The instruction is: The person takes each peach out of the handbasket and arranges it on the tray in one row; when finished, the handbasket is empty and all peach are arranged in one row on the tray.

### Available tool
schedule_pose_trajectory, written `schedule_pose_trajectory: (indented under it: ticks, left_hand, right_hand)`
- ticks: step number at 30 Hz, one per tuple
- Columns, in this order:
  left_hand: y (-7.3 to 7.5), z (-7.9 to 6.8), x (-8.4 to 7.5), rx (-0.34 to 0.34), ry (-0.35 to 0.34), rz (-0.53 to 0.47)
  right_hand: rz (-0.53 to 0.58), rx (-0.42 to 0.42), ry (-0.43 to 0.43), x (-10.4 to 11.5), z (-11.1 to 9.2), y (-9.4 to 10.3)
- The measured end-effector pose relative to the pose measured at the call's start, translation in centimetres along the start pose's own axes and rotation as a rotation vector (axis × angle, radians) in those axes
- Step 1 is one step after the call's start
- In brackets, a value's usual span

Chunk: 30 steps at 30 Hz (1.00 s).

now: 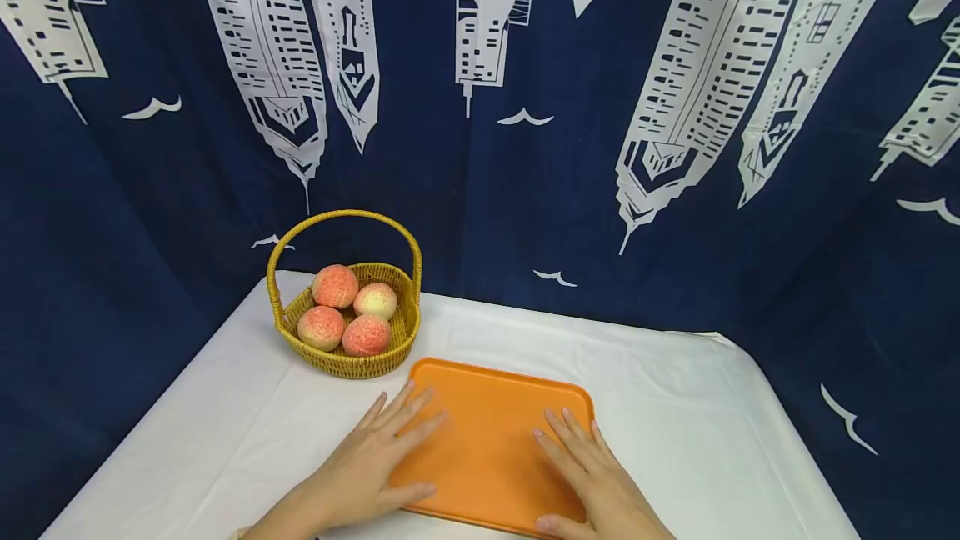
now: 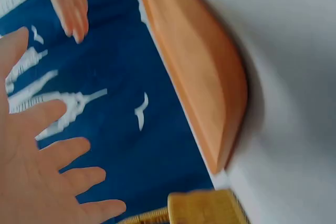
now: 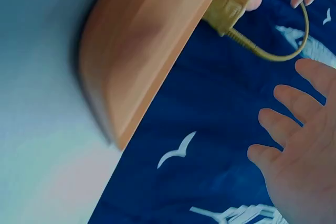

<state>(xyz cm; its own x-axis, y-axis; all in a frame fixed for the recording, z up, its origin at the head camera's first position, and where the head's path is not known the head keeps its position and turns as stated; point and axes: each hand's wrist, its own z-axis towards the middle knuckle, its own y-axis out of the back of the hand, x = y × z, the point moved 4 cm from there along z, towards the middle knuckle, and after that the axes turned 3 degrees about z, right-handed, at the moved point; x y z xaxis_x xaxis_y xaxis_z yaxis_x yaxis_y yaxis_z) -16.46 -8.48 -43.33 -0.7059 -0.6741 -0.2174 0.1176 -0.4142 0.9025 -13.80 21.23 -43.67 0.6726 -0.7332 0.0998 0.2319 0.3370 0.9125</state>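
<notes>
An orange rectangular tray [image 1: 487, 432] lies on the white-covered table, with nothing on it. Over its left edge my left hand [image 1: 367, 461] is spread, fingers straight and apart, holding nothing. Above the tray's right side my right hand [image 1: 596, 477] is likewise spread and free of any object. Both wrist views show the palms, left [image 2: 37, 171] and right [image 3: 304, 145], apart from the tray's rim. Behind and left of the tray stands a yellow woven basket [image 1: 356, 367] with a tall handle. Several peaches [image 1: 367, 335], pink and pale yellow, sit in it.
The white tablecloth [image 1: 697, 423] spreads around the tray, its far right corner rounded. Behind the table hangs a navy curtain [image 1: 480, 215] printed with white buildings and birds. The basket's arched handle [image 1: 345, 213] rises well above its rim.
</notes>
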Motion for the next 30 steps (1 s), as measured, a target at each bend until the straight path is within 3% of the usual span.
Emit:
schedule_pose_trajectory:
  ticks: [7,15,23,30]
  left_hand:
    - [3.0,0.8,4.1,-0.208,0.207,-0.069]
    - [6.0,2.4,10.0,-0.398,0.430,-0.220]
    - [7.2,4.2,15.3,-0.424,0.629,-0.323]
    - [7.5,5.3,17.9,-0.384,0.741,-0.353]
  right_hand:
    - [0.130,-0.059,-0.114,-2.6,-0.9,0.9]
    - [0.318,-0.029,-0.265,-5.3,-1.7,0.9]
    - [0.407,-0.016,-0.312,-7.2,-2.5,-0.2]
    - [0.425,0.057,-0.438,-8.6,-3.5,-0.8]
